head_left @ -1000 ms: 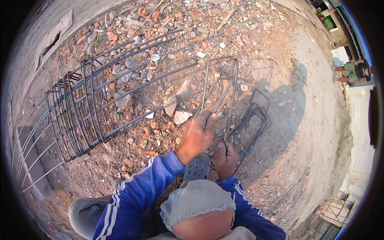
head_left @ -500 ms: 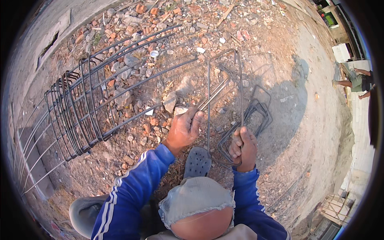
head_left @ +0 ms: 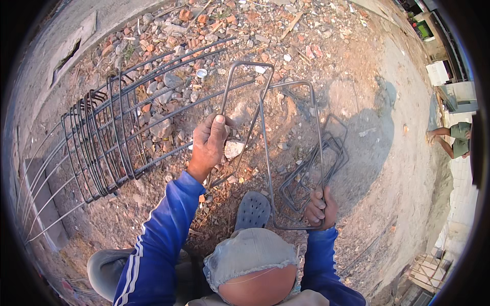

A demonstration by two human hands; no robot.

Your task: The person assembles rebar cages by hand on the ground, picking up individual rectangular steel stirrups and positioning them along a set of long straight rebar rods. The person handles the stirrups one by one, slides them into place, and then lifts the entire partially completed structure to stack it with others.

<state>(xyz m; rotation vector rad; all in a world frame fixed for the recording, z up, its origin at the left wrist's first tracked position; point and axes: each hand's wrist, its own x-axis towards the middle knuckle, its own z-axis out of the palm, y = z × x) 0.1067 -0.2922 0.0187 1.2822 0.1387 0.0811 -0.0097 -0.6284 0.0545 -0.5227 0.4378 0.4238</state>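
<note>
My left hand (head_left: 208, 140) is closed, its thumb and fingers pinching one long side of a rectangular rebar stirrup (head_left: 250, 63), which stands tilted. A second rectangular stirrup (head_left: 266, 143) hangs beside it, gripped near its lower right corner by my closed right hand (head_left: 322, 208). The two frames come close together or overlap near the upper middle; whether they touch I cannot tell. Below and beyond my right hand lies a loose pile of bent stirrups (head_left: 337, 148) on the dirt. To the left, a rebar cage (head_left: 102, 137) carries several stirrups bunched around long ribbed bars.
Broken brick and stone rubble (head_left: 189, 30) covers the ground ahead. A grey clog (head_left: 253, 210) on my foot sits between my arms. Bar ends pass over a grey block (head_left: 43, 214) at left. Another person (head_left: 454, 137) is at the far right, near a white box (head_left: 437, 73).
My left hand has moved up and left, swinging its stirrup upright and apart from the other. My right hand has lowered slightly to the right with its stirrup.
</note>
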